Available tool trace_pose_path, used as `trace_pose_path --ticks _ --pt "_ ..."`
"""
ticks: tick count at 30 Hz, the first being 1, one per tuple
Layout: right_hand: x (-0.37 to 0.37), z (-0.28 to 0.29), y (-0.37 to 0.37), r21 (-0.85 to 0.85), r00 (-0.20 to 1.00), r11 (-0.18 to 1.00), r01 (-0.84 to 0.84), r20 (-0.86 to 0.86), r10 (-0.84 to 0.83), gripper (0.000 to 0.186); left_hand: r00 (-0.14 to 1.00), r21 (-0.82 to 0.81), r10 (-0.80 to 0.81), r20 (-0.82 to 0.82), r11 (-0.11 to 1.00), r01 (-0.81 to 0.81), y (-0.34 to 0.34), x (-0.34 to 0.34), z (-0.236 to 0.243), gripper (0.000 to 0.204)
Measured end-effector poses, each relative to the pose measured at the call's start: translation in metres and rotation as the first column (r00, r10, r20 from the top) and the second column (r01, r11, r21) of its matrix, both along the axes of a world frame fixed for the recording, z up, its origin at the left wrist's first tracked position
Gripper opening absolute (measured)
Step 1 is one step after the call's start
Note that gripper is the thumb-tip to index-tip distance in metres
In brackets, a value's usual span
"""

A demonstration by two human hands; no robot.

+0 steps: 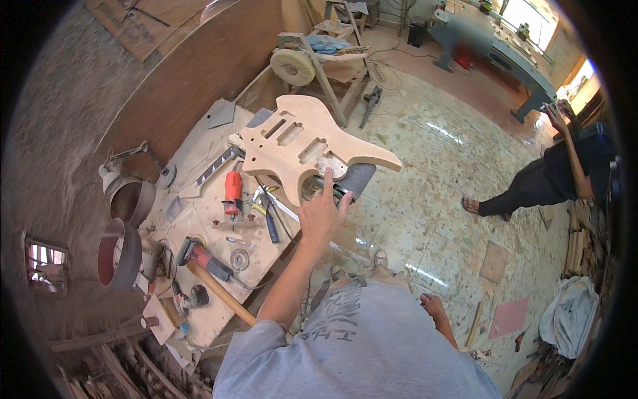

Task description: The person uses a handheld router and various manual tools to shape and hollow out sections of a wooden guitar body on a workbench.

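Observation:
An electric guitar body (312, 143) of pale bare wood, with routed cavities and two horns, lies on the corner of the workbench. Some of it rests over a grey padded block (359, 179). From the near side, my left hand (320, 214) reaches to it. Its index finger is stretched out, the tip at the edge of the rounded cavity, and the thumb stands apart; nothing is held. Low at my right side hangs my right hand (433, 306), loosely curled with the fingers apart and no object visible in it.
Left of the guitar body, the workbench (199, 219) carries a red trim router (232, 193), an angle grinder (206, 258), a cordless drill (193, 296) and a desk lamp (136, 166). A wooden stand (332, 66) is beyond. Another person (551, 166) stands at right on the stained tile floor.

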State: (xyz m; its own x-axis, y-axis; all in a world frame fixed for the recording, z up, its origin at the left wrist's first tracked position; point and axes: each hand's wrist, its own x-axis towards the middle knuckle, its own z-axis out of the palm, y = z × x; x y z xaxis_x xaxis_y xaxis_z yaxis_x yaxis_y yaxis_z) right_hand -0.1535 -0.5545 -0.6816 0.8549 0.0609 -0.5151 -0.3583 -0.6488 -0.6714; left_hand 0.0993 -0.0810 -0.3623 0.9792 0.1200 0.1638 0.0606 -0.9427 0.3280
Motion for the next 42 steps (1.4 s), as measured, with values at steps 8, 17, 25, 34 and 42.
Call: trace_pose_path --ticks 8,17,25,34,42 --pt "-0.023 -0.005 -0.002 -0.418 0.845 0.817 -0.397 0.180 0.503 0.035 0.989 -0.028 0.030 -0.146 0.999 -0.035 -0.013 0.002 0.015 0.091" --pt "0.021 -0.021 0.009 -0.192 0.976 0.980 -0.044 -0.218 0.001 0.046 0.998 0.077 0.067 0.010 0.995 -0.068 -0.024 0.008 0.019 0.087" --pt "0.077 0.008 0.022 -0.107 0.996 0.994 -0.026 -0.085 0.016 0.058 0.999 0.144 -0.018 -0.037 0.989 0.023 -0.021 0.010 0.019 0.081" --pt "0.135 0.003 0.011 0.045 0.999 0.999 0.005 -0.038 -0.004 0.046 0.995 0.147 0.077 0.057 0.986 -0.085 -0.023 0.010 0.015 0.060" --pt "0.159 0.024 0.000 0.202 0.916 0.936 0.290 -0.343 -0.209 0.045 0.986 0.011 0.168 -0.015 0.986 -0.168 -0.043 0.015 0.039 0.059"
